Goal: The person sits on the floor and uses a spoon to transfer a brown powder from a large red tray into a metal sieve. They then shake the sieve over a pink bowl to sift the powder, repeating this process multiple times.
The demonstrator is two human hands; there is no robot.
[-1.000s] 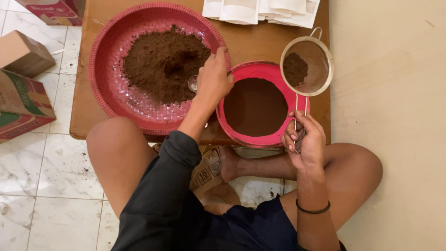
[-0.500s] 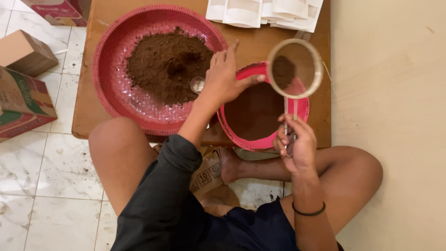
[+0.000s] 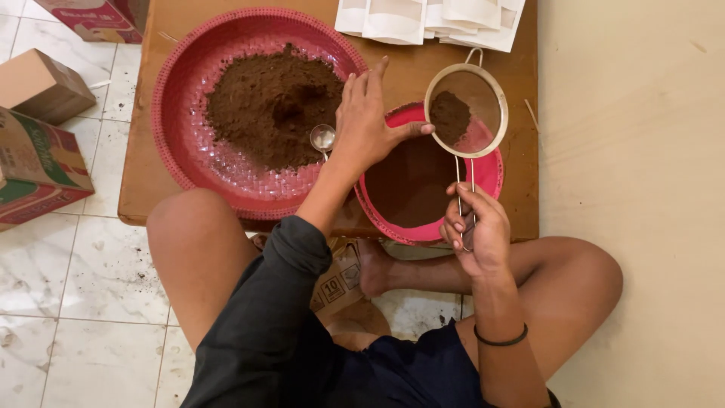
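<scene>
My right hand (image 3: pixel 473 236) grips the wire handle of a round metal sieve (image 3: pixel 477 104), held above the far edge of a small red bowl (image 3: pixel 489 172) of fine brown powder. A clump of brown powder lies in the sieve. My left hand (image 3: pixel 368 121) is spread flat, fingers apart, its thumb tip touching the sieve's rim. A metal spoon (image 3: pixel 323 137) lies just left of that hand, in the big red woven tray (image 3: pixel 177 91) heaped with coarse brown powder (image 3: pixel 273 102).
Both vessels rest on a low wooden table (image 3: pixel 143 174). White paper pouches (image 3: pixel 423 19) lie at its far edge. Cardboard boxes (image 3: pixel 38 162) stand on the tiled floor at left. My bare knees flank the table's near edge.
The sieve moved left from beside the bowl to over its far edge. My left hand left the spoon in the tray and reached across to the sieve's rim.
</scene>
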